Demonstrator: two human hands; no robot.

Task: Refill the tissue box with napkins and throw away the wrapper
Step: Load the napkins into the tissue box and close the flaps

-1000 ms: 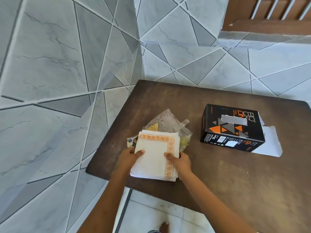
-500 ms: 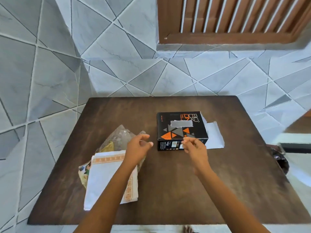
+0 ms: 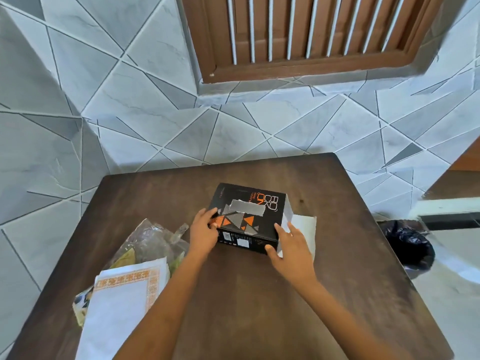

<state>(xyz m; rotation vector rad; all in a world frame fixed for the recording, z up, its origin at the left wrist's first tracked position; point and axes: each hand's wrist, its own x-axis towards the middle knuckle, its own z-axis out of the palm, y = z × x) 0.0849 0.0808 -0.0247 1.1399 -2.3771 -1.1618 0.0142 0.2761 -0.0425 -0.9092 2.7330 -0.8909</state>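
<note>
The tissue box sits near the middle of the dark wooden table, a matte black cardboard cuboid printed with orange and grey triangles and orange lettering, with a pale grey strip over the slot in its top. Its right end stands open, one white flap lying flat on the wood. The left hand is on the box's near-left corner, fingers spread over the top edge and thumb on the front face. The right hand is at the near-right corner beside the open end, fingers apart, thumb touching the front lower edge; how firmly either hand grips cannot be told. Well apart to the left, at the table's near-left edge, lies one stack of white paper napkins with an orange patterned border, partly resting on one crumpled clear plastic wrapper that shows yellowish print. The left forearm crosses just beside the stack. Past the table's right edge stands one bin lined with a glossy black bag. Behind is a wall of grey marbled tiles cut in triangles, and a brown slatted wooden window.
</note>
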